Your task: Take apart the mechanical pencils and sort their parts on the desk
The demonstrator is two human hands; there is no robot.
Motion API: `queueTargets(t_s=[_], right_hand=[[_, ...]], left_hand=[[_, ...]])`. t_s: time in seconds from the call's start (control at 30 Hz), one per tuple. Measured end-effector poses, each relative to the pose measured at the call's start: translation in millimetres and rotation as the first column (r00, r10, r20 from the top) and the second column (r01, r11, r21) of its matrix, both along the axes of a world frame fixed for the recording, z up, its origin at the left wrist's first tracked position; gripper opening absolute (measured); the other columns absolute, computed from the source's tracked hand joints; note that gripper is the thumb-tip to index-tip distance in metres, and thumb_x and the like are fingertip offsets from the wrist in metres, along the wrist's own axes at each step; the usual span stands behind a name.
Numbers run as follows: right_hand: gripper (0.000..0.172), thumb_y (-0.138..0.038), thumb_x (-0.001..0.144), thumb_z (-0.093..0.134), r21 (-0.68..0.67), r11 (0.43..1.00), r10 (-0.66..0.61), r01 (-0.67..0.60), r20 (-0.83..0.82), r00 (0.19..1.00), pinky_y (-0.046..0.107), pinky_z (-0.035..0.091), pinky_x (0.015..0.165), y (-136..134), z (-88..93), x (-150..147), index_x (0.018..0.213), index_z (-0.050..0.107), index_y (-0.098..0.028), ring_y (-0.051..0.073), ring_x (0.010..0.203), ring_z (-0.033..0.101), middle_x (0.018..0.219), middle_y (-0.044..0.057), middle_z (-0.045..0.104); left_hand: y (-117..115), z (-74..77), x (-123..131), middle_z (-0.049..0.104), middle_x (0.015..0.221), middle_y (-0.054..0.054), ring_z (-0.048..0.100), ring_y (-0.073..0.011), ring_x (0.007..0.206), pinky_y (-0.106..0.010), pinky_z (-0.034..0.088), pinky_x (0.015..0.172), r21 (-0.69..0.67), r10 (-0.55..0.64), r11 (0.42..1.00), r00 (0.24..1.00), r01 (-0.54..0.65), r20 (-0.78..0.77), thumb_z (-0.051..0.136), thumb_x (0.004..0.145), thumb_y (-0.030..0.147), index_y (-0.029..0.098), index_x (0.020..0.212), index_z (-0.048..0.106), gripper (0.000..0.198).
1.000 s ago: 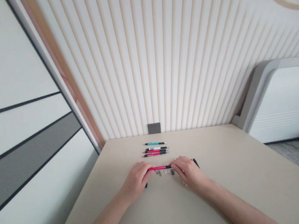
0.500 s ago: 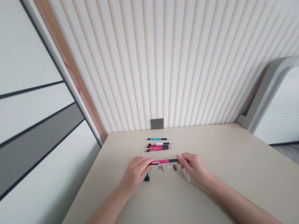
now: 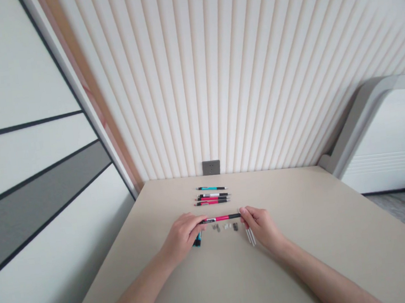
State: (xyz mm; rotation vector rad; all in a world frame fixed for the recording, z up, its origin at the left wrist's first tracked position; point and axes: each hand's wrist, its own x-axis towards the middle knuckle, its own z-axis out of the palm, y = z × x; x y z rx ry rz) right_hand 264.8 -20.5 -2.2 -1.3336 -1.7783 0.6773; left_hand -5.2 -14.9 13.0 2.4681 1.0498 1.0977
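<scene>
A pink and black pen (image 3: 221,218) lies level between my two hands, above the table. My left hand (image 3: 182,233) is closed on its clip end. At the black grip end, my right hand (image 3: 261,221) pinches with thumb and fingers; the tip is hidden there. Several thin white rods (image 3: 250,237) lie just under my right hand. Below the pen are small grey and clear parts (image 3: 217,227) and a little dark cluster (image 3: 235,226), too small to name. Blue and black pen pieces (image 3: 197,240) show partly beneath my left hand.
Farther back on the beige table (image 3: 287,195) lie a blue pen (image 3: 210,188), a white pen (image 3: 214,195) and pink pens (image 3: 213,202) in rows. A ribbed wall with a dark socket (image 3: 211,167) borders the table's far edge.
The pen has rolled slightly between my hands, so its clip and printed side face more upward. Both hands keep their places; the view has shifted a little.
</scene>
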Motion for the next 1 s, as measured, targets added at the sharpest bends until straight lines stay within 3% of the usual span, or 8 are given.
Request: queueTargets(t_s=[0.17, 0.37, 0.6, 0.7, 0.8, 0.9, 1.0], right_hand=[[0.052, -0.047, 0.099, 0.033, 0.141, 0.99, 0.01, -0.025, 0.104, 0.994, 0.025, 0.037, 0.058, 1, 3.9, 3, 0.061, 0.054, -0.019, 0.013, 0.056, 0.051, 0.058, 0.001, 0.056], [0.048, -0.044, 0.099, 0.038, 0.248, 0.968, 0.018, -0.046, 0.114, 0.993, 0.025, 0.04, 0.06, 0, 6.2, 7, 0.063, 0.057, -0.02, 0.015, 0.06, 0.055, 0.062, 0.002, 0.059], [0.029, -0.039, 0.096, 0.048, 0.382, 0.917, 0.072, -0.115, 0.124, 0.99, 0.03, 0.046, 0.066, -3, 13.4, 10, 0.085, 0.068, -0.021, 0.018, 0.07, 0.057, 0.071, 0.005, 0.065], [0.026, -0.04, 0.095, 0.051, 0.384, 0.915, 0.096, -0.126, 0.095, 0.991, 0.031, 0.047, 0.068, -4, 13.5, 11, 0.098, 0.068, -0.021, 0.019, 0.075, 0.059, 0.078, 0.006, 0.067], [0.033, -0.04, 0.098, 0.042, 0.341, 0.932, 0.111, -0.124, 0.057, 0.992, 0.031, 0.048, 0.07, -4, 12.8, 11, 0.104, 0.067, -0.02, 0.019, 0.077, 0.061, 0.081, 0.007, 0.067], [0.037, -0.038, 0.1, 0.038, 0.269, 0.958, 0.097, -0.1, 0.023, 0.995, 0.029, 0.048, 0.068, -3, 12.9, 10, 0.091, 0.068, -0.019, 0.018, 0.073, 0.061, 0.076, 0.006, 0.066], [0.03, -0.039, 0.096, 0.047, 0.242, 0.967, 0.081, -0.083, 0.015, 0.997, 0.029, 0.047, 0.067, -2, 13.3, 8, 0.086, 0.068, -0.02, 0.017, 0.072, 0.06, 0.078, 0.005, 0.067]], left_hand=[[1, -2.8, -1, 0.069, 0.078, -0.005, 0.061, -0.0166, 0.076, -0.027, 0.049, 0.071, -0.042, -0.047, 0.998, 0.999, 0.048, 0.003, 0.048, 0.096, 0.025, 0.018, 0.109, 0.065, 0.022], [0, -1.1, -1, 0.067, 0.076, -0.004, 0.061, -0.0161, 0.075, -0.026, 0.048, 0.071, -0.092, -0.055, 0.994, 0.998, 0.058, 0.035, 0.047, 0.097, 0.027, 0.017, 0.105, 0.065, 0.023], [-4, 9.7, 1, 0.066, 0.076, -0.002, 0.061, -0.014, 0.072, -0.025, 0.048, 0.07, -0.155, -0.031, 0.987, 0.996, 0.044, 0.084, 0.045, 0.098, 0.029, 0.018, 0.1, 0.066, 0.023], [-4, 11.0, 0, 0.067, 0.08, -0.003, 0.061, -0.0141, 0.074, -0.025, 0.048, 0.072, -0.13, 0.001, 0.992, 0.996, 0.01, 0.084, 0.046, 0.097, 0.029, 0.018, 0.103, 0.064, 0.022], [-3, 11.3, -1, 0.067, 0.08, -0.002, 0.061, -0.0138, 0.073, -0.024, 0.048, 0.071, -0.106, 0.019, 0.994, 0.997, -0.011, 0.073, 0.046, 0.097, 0.029, 0.019, 0.104, 0.064, 0.022], [-3, 10.6, -1, 0.067, 0.08, -0.002, 0.062, -0.0139, 0.074, -0.024, 0.048, 0.071, -0.094, 0.018, 0.995, 0.997, -0.011, 0.069, 0.047, 0.097, 0.029, 0.019, 0.104, 0.065, 0.022], [-2, 9.6, -1, 0.067, 0.079, -0.003, 0.062, -0.014, 0.074, -0.024, 0.048, 0.071, -0.099, 0.014, 0.995, 0.998, -0.007, 0.064, 0.047, 0.097, 0.029, 0.019, 0.105, 0.065, 0.022]])
